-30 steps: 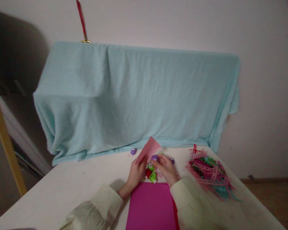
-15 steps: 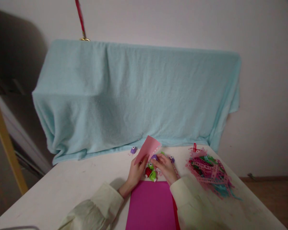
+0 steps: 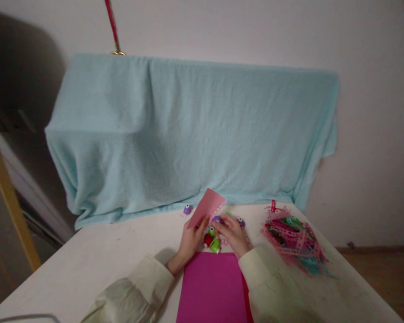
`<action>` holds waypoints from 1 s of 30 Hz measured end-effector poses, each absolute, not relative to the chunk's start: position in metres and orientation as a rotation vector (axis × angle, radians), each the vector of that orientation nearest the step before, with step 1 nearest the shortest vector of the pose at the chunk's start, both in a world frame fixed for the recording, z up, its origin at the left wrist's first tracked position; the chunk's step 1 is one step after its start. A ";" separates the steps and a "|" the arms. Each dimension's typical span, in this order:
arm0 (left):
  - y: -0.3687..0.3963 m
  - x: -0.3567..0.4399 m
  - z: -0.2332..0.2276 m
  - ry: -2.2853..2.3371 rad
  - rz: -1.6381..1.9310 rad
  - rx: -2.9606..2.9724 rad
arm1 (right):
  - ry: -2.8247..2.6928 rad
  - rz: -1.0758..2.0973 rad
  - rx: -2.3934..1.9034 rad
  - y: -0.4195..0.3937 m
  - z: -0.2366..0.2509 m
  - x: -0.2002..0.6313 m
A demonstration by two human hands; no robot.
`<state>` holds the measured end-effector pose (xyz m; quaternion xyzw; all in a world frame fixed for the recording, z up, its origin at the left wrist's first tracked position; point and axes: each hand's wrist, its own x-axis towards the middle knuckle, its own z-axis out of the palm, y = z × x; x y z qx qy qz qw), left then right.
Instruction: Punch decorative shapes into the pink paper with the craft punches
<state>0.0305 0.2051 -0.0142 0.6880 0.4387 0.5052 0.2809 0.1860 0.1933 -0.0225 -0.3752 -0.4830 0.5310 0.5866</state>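
Left hand point(image 3: 189, 243) pinching pink paper strip point(image 3: 206, 208) held tilted above white table point(image 3: 87, 264), right hand point(image 3: 232, 233) closed over purple punch point(image 3: 217, 220) at strip's edge, green punch point(image 3: 214, 244) and red punch point(image 3: 208, 240) between hands, magenta sheet point(image 3: 211, 287) nearest, paper scrap heap point(image 3: 294, 242) right, small purple punch point(image 3: 187, 209) before pale blue cloth point(image 3: 188, 130).

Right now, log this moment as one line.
left hand: holds pink paper | right hand: on purple punch | table: magenta sheet

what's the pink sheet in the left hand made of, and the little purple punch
The pink sheet looks like thin matte paper or card: it stands stiff and flat, with holes punched along one edge. The purple punch under the right hand looks like smooth moulded plastic, though it is small and dim.
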 end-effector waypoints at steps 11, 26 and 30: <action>0.193 0.029 -0.002 1.217 1.258 1.700 | -1.167 1.270 -0.841 0.189 -0.017 0.184; 0.188 0.028 0.007 1.143 1.076 1.580 | -1.242 1.255 -0.915 0.188 -0.013 0.184; 0.191 0.025 0.007 1.125 1.054 1.631 | -1.262 1.256 -0.928 0.187 -0.013 0.185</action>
